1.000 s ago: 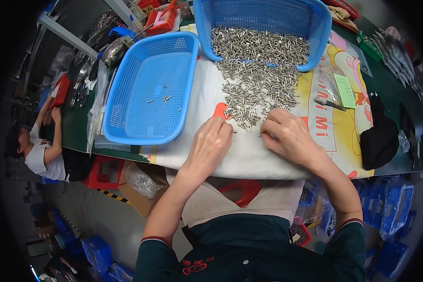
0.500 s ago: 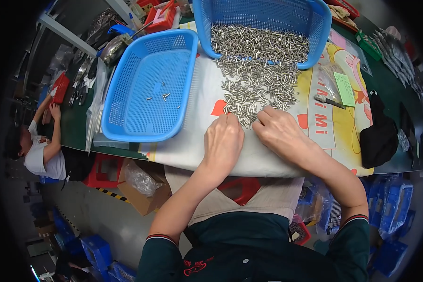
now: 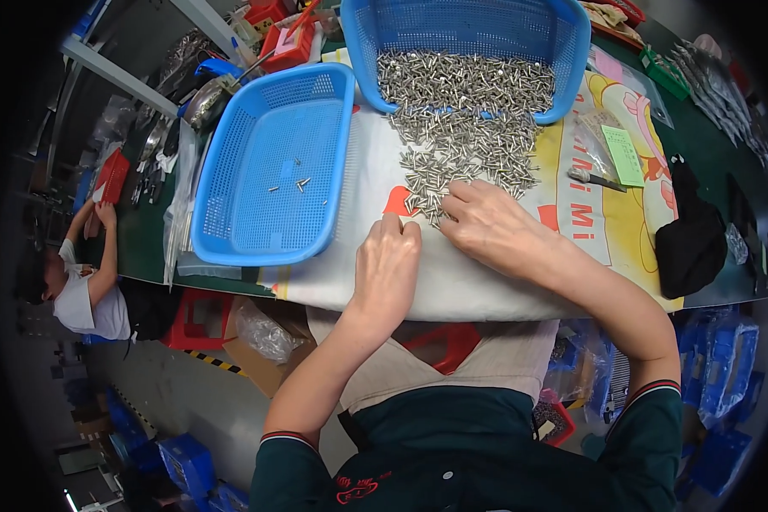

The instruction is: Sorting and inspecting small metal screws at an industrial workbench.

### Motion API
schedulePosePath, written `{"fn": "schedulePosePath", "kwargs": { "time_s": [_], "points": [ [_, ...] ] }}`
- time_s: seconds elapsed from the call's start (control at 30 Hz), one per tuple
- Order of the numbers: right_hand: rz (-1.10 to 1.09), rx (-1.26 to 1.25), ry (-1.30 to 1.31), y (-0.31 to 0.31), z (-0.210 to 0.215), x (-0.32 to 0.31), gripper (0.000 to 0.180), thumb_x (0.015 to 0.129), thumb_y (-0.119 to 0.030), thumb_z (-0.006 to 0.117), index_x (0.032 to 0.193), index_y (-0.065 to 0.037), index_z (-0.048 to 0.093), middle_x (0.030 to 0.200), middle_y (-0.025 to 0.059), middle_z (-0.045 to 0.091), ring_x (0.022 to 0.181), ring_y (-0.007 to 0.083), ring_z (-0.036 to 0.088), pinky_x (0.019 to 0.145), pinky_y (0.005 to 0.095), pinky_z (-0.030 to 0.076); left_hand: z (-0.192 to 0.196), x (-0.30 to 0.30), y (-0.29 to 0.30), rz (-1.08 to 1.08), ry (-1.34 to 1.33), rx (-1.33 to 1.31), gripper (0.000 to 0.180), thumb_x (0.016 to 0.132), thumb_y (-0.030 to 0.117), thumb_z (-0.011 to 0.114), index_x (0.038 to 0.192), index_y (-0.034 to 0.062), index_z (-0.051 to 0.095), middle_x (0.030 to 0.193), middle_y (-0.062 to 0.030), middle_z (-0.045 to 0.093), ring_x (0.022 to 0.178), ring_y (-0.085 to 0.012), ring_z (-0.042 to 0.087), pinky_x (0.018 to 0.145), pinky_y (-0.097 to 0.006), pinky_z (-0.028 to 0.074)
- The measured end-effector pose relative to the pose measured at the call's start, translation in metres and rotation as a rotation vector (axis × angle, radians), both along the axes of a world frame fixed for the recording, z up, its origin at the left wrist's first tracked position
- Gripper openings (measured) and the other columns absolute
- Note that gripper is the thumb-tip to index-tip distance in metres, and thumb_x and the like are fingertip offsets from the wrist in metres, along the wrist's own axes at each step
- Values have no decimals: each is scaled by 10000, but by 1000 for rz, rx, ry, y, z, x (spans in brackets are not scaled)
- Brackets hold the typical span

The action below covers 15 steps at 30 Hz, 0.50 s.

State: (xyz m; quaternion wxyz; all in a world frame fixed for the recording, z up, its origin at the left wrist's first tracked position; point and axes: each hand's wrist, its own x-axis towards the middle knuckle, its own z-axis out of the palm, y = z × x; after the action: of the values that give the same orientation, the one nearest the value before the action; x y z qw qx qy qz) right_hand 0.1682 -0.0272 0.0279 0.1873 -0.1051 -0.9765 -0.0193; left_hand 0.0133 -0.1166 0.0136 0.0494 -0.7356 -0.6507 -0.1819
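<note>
A heap of small silvery screw-like metal pieces (image 3: 478, 149) spills from a tipped blue basket (image 3: 572, 51) onto the cloth-like printed sheet. At its near edge, my right hand (image 3: 491, 224) is closed, fingers curled down onto the pieces. My left hand (image 3: 387, 264) is closed just left of it, its knuckles upward over the white part of the sheet. Both sets of fingertips point away from me, and whatever they pinch is hidden. Left of the heap lies a shallow blue basket (image 3: 273, 162) with a few of the same pieces on its bottom.
On the right are a green paper slip (image 3: 624, 156), a dark-handled tool (image 3: 596, 179) and a black cloth (image 3: 691, 247). A red bin (image 3: 288, 47) stands at the back left. Another person (image 3: 98, 286) works at the far left, holding a red box (image 3: 111, 175).
My left hand has drawn back toward me and left, away from the heap's edge. My right hand has shifted left and slightly farther over the heap. The view has also shifted a little.
</note>
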Motion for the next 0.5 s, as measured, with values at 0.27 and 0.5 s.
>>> {"fn": "schedulePosePath", "kwargs": {
  "time_s": [0.27, 0.5],
  "points": [
    [-47, -9, -32, -9, -3, 13, 65, 648, -85, 557, 620, -29, 536, 715, 78, 537, 773, 225, 533, 650, 333, 450, 1, -13, 1, -134, 29, -36, 74, 677, -50, 570, 722, -21, 519, 753, -144, 509, 713, -302, 562, 605, -397, 472],
    [-120, -39, -59, -15, -2, 22, 57, 628, -69, 567, 615, -24, 534, 673, 84, 541, 731, 229, 543, 637, 342, 457, 2, -12, 14, -354, -86, 51, 139, 688, -35, 590, 819, -3, 554, 775, -123, 502, 723, -285, 552, 609, -393, 459]
  ]
}}
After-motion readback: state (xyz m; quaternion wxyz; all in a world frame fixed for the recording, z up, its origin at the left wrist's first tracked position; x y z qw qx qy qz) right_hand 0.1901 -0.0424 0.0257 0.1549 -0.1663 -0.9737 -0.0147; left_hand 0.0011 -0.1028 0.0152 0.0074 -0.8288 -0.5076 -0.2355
